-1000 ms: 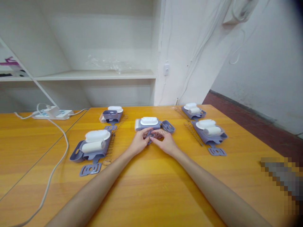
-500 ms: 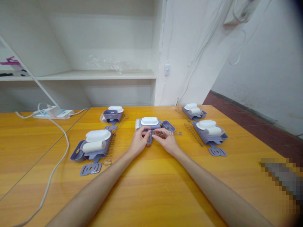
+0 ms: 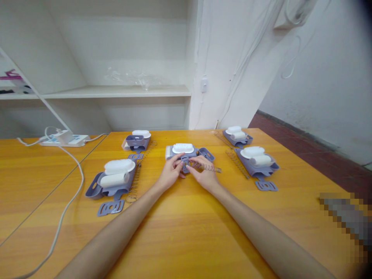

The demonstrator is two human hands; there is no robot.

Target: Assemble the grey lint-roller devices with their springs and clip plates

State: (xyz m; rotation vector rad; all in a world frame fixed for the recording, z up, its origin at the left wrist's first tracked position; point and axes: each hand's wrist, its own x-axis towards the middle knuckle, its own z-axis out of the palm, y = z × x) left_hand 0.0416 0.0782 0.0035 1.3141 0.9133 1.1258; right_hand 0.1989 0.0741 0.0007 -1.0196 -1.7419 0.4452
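My left hand (image 3: 171, 170) is closed on a flat grey-purple slotted plate (image 3: 185, 166), held upright between thumb and fingers. In my right hand (image 3: 204, 175) is a wire coil spring (image 3: 210, 167); it sticks out to the right past the fingers. Its near end meets the slotted plate, and my right thumb and fingertips are close against that plate too. Right behind the hands lies a grey-purple holder with a white oval piece (image 3: 183, 148) on top. A grey-purple cup (image 3: 206, 154) sits at its right side.
Similar sets of parts stand at the left front (image 3: 119, 166), left back (image 3: 141, 134), right front (image 3: 252, 152) and right back (image 3: 234, 130), each with a spring beside it. A power strip (image 3: 77, 141) and a white cable (image 3: 78, 162) lie at the left. Shelving (image 3: 130, 93) rises behind.
The slotted plate has turned more upright and faces me more. The spring's free end has dipped slightly, now slanting down to the right. Both hands stay in nearly the same place.
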